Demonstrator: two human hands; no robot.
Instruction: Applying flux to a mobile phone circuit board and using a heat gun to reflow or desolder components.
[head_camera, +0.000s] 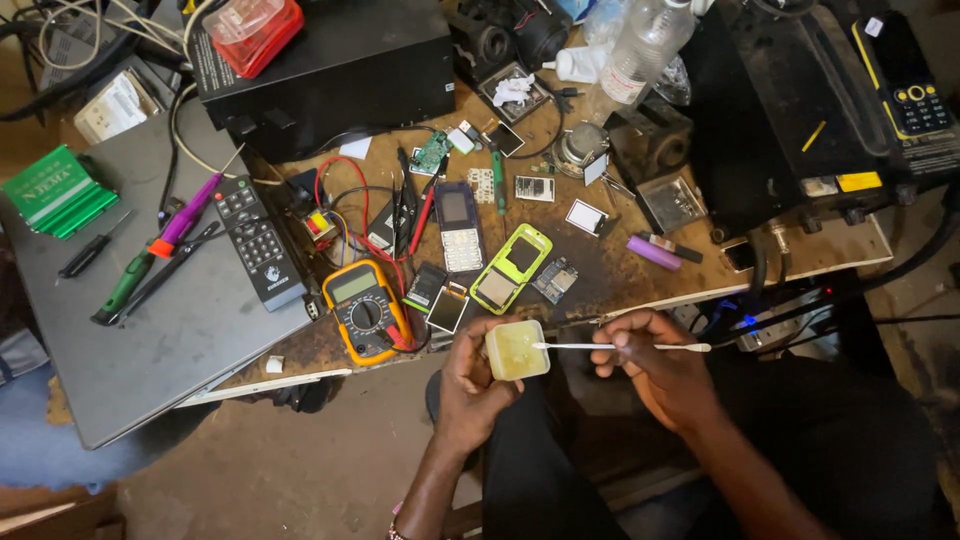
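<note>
— What does the left hand (478, 385) hold?

— A small square tub of yellowish paste (516, 350), fingers closed around its sides, held just below the workbench edge (640, 295).

— And the right hand (655, 365)?

— Fingers pinched shut on a thin white swab stick (620, 346), lying level; its left tip touches the tub's rim, so the tub sits just left of that grip.

— What lies nearest on the bench?

— A yellow multimeter (366, 310), a lime-green phone frame (511, 268) and a keypad phone (459, 226).
</note>
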